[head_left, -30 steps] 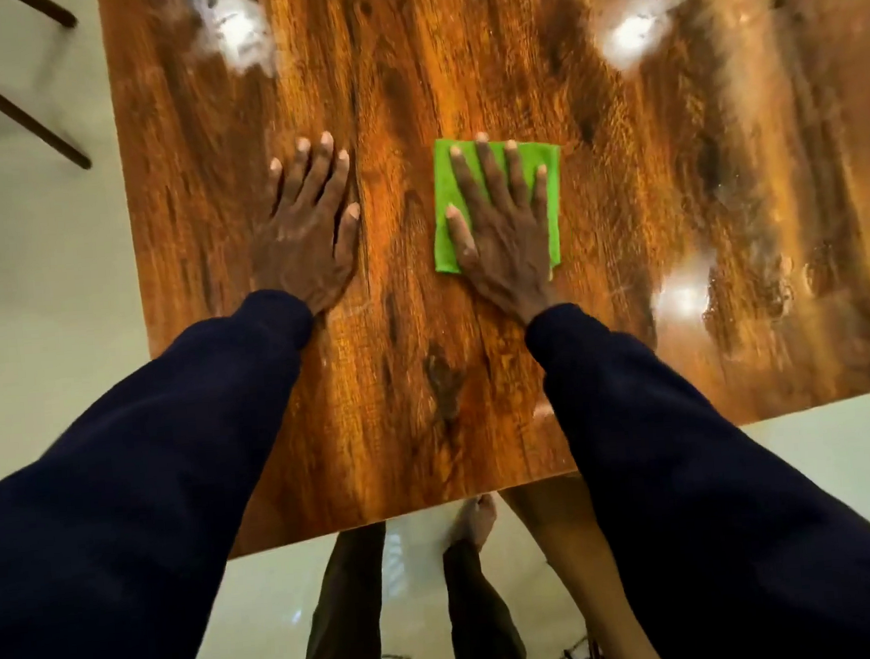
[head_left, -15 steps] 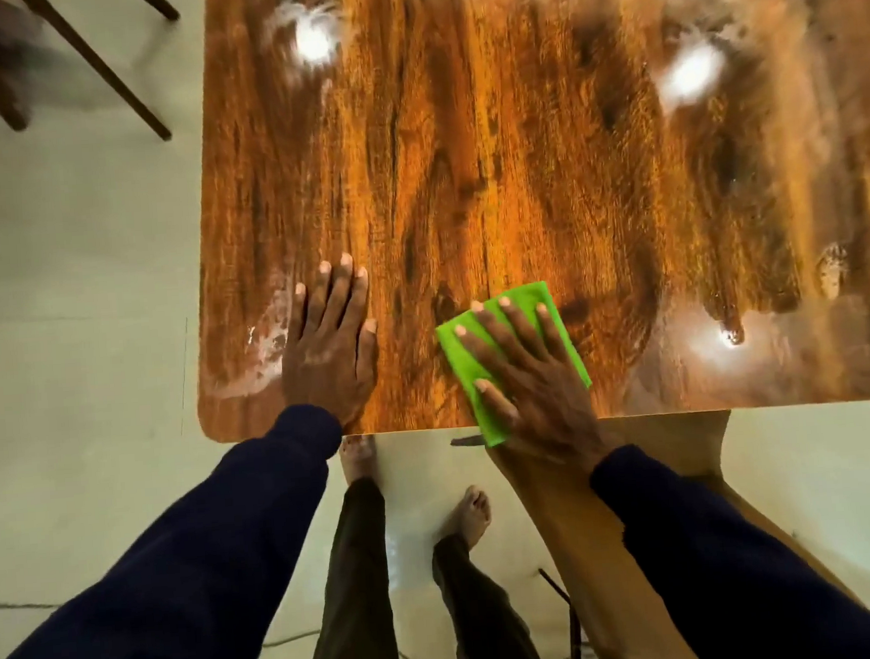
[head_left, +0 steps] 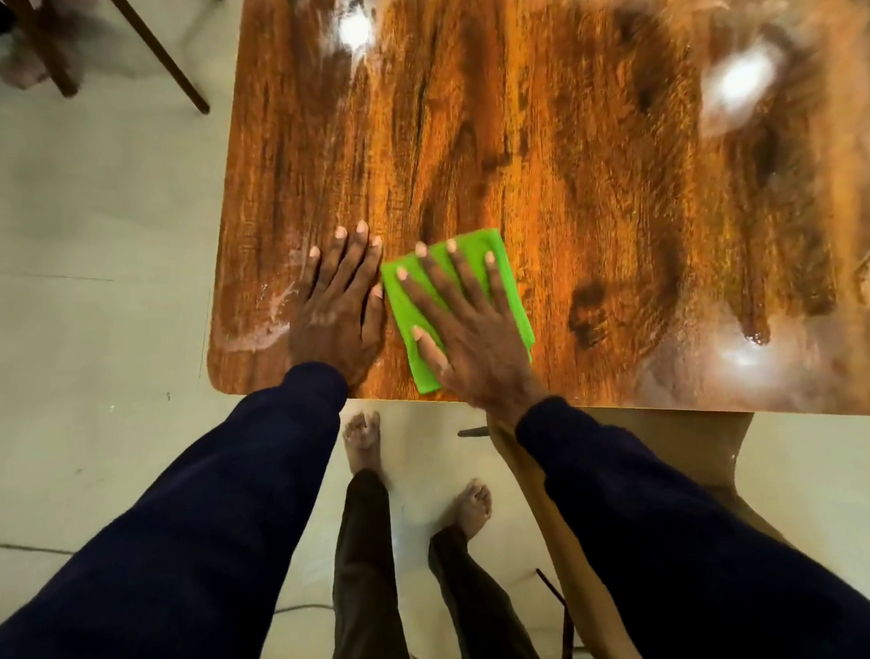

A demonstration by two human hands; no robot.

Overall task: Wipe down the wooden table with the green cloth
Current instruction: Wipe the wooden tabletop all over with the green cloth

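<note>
Head view: right hand (head_left: 474, 337) grip released, palm flat on green cloth (head_left: 500, 263); left hand (head_left: 336, 310) flat on wooden table (head_left: 537, 131).

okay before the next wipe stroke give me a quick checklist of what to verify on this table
1. Right hand flat on the green cloth, fingers spread: ok.
2. Cloth fully on the wooden table: ok, though its near corner sits almost at the edge.
3. Left hand braced flat on the wood, beside the cloth: ok.
4. Near left corner wiped: not ok, a whitish smear shows left of the left hand.
5. Path ahead free of objects: ok.
6. Far side clean: cannot tell, bright glare spots and blur hide the surface.
</note>
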